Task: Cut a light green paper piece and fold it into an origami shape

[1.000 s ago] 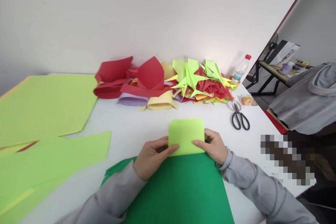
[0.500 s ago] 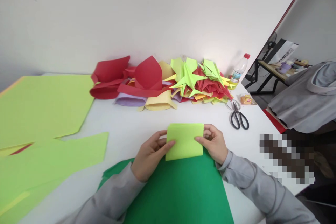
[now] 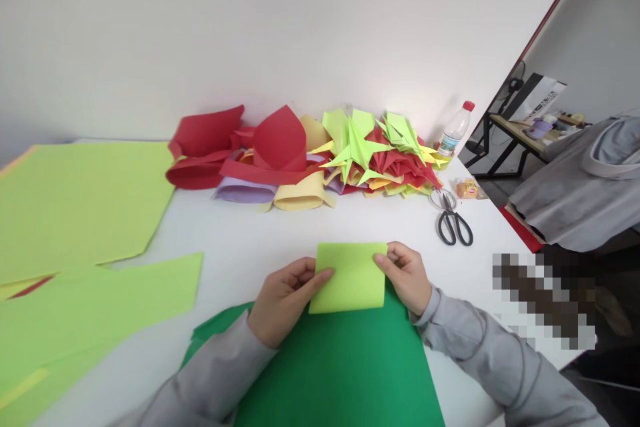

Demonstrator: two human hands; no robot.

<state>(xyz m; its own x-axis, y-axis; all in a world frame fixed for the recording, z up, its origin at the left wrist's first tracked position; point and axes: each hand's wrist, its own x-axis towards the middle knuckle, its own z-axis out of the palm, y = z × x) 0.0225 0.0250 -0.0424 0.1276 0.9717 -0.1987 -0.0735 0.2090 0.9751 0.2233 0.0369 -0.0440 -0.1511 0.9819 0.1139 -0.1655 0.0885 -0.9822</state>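
A small yellow-green sheet of paper (image 3: 351, 283), possibly folded, is held up between my two hands. My left hand (image 3: 286, 295) pinches its left edge, thumb on the near face and fingers behind. At the upper right corner my right hand (image 3: 406, 273) grips the sheet with its thumb in front and fingers curled behind. Beneath the hands lies a large green sheet (image 3: 340, 367), partly covered by my left forearm.
Large yellow-green sheets (image 3: 85, 207) lie at the left. Along the wall are red paper shapes (image 3: 280, 140) and green folded stars (image 3: 357, 150). Black-handled scissors (image 3: 454, 227), a plastic bottle (image 3: 453, 133) and a small wrapped snack (image 3: 469, 188) sit at the right.
The small sheet has come slightly lower and nearer, and its top edge looks more even. My right thumb sits closer to the upper corner. Both hands keep hold.
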